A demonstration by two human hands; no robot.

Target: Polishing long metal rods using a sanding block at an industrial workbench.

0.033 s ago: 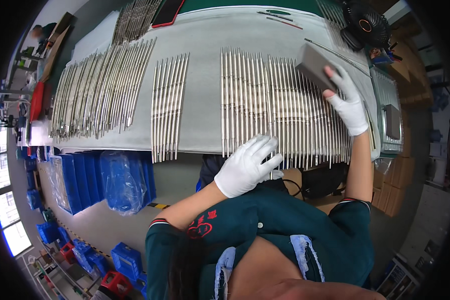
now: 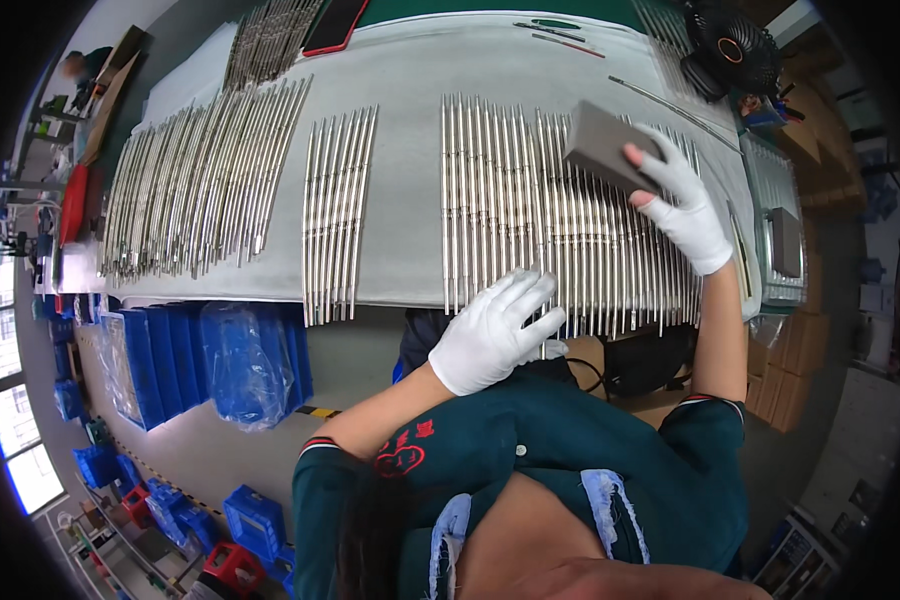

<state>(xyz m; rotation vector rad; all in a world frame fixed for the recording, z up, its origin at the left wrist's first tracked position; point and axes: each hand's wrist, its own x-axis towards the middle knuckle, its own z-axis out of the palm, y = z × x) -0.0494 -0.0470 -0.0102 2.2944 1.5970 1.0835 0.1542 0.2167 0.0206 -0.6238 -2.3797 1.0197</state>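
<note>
My right hand, in a white glove with bare thumb and finger tips, grips a grey rectangular block. The block sits over the upper part of a wide row of slim silver metal rods, laid side by side. Whether it touches them, I cannot tell. At the near ends of the same rods lies my gloved left hand, its fingers stretched over them and its thumb apart. Part of the rod ends is hidden under this hand.
Left of my hands lie a narrow group of rods and a larger bundle. A red-edged phone and a black fan are at the back. Another grey block rests at right. Blue crates stand below the table's left side.
My right hand has moved the grey block a little to the left across the rods. My left hand has stayed where it was.
</note>
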